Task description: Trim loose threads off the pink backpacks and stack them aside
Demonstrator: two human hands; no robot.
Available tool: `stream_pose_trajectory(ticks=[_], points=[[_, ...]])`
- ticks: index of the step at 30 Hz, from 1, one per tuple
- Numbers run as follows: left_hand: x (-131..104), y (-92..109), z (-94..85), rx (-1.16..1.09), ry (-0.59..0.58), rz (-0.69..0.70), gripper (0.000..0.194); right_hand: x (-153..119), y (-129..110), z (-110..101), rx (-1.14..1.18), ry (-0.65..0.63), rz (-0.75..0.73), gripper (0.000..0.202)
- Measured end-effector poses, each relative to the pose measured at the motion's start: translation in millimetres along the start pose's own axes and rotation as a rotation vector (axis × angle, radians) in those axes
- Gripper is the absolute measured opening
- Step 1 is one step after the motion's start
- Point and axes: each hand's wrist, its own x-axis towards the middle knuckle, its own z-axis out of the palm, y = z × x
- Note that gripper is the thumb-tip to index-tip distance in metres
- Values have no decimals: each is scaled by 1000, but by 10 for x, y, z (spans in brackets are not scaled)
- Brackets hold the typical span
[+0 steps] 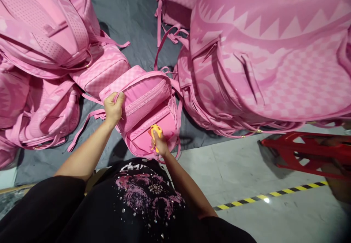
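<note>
A pink backpack (150,133) lies unzipped in front of me, its pink lining and inner mesh pocket (148,102) showing. My left hand (113,106) is closed on the edge of its raised left side, beside the checkered panel. Over the lower part of the opening, my right hand (160,143) is closed around a small yellow hand tool (155,129). The tool looks like thread snips, but the fingers cover much of it. Straps hang from both sides of the backpack.
More pink backpacks (44,27) are piled at the left. A large stack of pink backpacks (274,53) stands close at the right. Grey sheeting (128,12) lies beneath them. On the floor are a red plastic stool (307,151) and yellow-black tape (271,196).
</note>
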Motion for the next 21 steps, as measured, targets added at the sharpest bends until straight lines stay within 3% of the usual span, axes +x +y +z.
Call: stream_pose_trajectory(ticks=[6, 10, 16, 21], points=[[-26, -26, -14, 22, 45, -12, 51, -134, 46, 48, -143, 113, -105, 40], [-91, -2, -9, 66, 63, 82, 32, -73, -47, 94, -252, 114, -74, 35], [-195, 31, -9, 121, 43, 153, 32, 158, -331, -187, -415, 215, -136, 45], [-352, 59, 44, 184, 90, 140, 34, 229, -234, -276, -773, 274, -353, 47]])
